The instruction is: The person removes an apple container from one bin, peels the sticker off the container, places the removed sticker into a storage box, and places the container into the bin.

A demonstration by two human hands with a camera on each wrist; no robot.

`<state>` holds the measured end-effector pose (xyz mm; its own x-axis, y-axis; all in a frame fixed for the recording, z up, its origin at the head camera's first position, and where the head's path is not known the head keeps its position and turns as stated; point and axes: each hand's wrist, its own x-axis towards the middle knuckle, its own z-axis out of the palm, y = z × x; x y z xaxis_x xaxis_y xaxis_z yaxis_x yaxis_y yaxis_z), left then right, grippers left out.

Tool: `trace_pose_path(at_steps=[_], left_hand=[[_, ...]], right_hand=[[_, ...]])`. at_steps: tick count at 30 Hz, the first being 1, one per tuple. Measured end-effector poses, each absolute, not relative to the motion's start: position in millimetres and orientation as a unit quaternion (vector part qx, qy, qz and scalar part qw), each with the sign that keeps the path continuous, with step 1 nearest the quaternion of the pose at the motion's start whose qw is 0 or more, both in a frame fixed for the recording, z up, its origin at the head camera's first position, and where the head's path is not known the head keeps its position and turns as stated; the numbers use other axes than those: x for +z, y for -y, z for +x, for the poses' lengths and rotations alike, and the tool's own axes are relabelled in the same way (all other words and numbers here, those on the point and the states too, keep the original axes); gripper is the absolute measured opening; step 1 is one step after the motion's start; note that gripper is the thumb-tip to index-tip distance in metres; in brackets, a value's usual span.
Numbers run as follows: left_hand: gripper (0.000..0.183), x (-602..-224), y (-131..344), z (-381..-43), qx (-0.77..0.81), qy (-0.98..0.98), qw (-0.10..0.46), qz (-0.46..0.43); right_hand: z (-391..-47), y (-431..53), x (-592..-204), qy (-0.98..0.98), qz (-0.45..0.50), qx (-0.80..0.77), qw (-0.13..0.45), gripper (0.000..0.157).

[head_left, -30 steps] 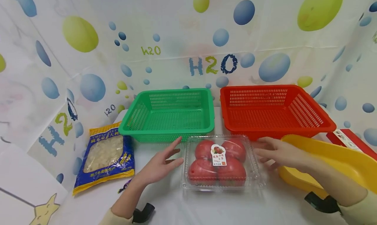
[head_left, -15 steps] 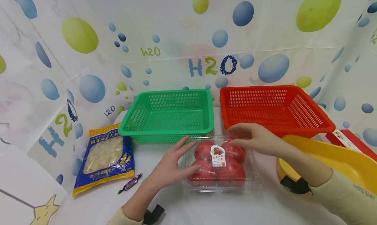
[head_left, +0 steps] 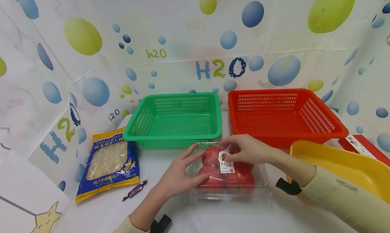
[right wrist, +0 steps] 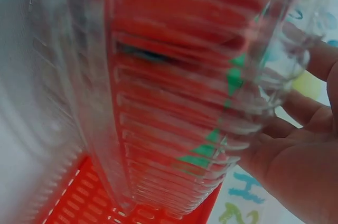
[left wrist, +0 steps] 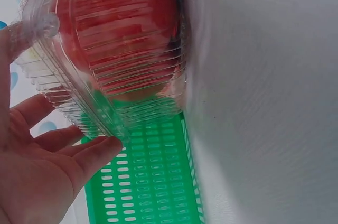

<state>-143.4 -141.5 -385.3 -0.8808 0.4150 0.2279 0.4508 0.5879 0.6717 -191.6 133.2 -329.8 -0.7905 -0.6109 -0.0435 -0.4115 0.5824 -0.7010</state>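
A clear plastic box point(head_left: 262, 178) of several red tomatoes point(head_left: 239, 178) sits on the white table, a white label point(head_left: 226, 165) on its lid. My left hand point(head_left: 179, 175) rests along the box's left edge with the fingers spread; in the left wrist view the fingertips touch the ribbed plastic rim. Over the top of the lid reaches my right hand point(head_left: 248, 150). Its thumb lies across the label's upper part and its fingers bend toward the far edge of the box. Whether it pinches anything cannot be told. In the right wrist view its fingers point(right wrist: 301, 108) are partly behind clear plastic.
Behind the box stand a green basket point(head_left: 173, 137) and a red basket point(head_left: 283, 135). A yellow tub point(head_left: 344, 158) is at the right, with a red box point(head_left: 370, 146) beyond it. On the left lie a blue pasta bag point(head_left: 108, 162) and a purple wrapped candy point(head_left: 135, 190).
My right hand has come from the box's right side, across the lid, to the label. The left hand has moved right onto the box's left edge. The box stays in place.
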Motion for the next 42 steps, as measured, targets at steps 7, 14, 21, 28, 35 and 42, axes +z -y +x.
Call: trace_pose_path(at_steps=[7, 14, 21, 28, 35, 42], left_hand=[[0.065, -385.2, 141.7, -143.5, -0.386, 0.892, 0.027, -0.233], [0.066, -385.1, 140.3, -143.8, -0.390, 0.890, 0.018, -0.233], [0.066, -383.4, 140.2, -143.0, -0.390, 0.890, 0.017, -0.236], [0.066, -385.3, 142.0, -142.6, -0.387, 0.889, 0.015, -0.245], [0.066, -386.2, 142.3, -142.9, -0.381, 0.892, 0.011, -0.245], [0.068, -384.4, 143.4, -143.4, -0.380, 0.894, -0.004, -0.238]], right_hand=[[-191.9, -126.3, -330.3, -0.890, -0.306, -0.313, 0.126, 0.043], [-190.5, -123.4, -331.0, -0.901, -0.288, -0.299, 0.125, 0.029], [-190.1, -128.2, -331.4, -0.892, -0.300, -0.317, 0.120, 0.016], [-191.6, -139.2, -326.4, -0.867, -0.303, -0.373, 0.129, 0.008], [-193.9, -169.8, -307.5, -0.864, -0.273, -0.402, 0.134, 0.008], [-189.9, -216.8, -296.6, -0.884, -0.234, -0.388, 0.117, 0.019]])
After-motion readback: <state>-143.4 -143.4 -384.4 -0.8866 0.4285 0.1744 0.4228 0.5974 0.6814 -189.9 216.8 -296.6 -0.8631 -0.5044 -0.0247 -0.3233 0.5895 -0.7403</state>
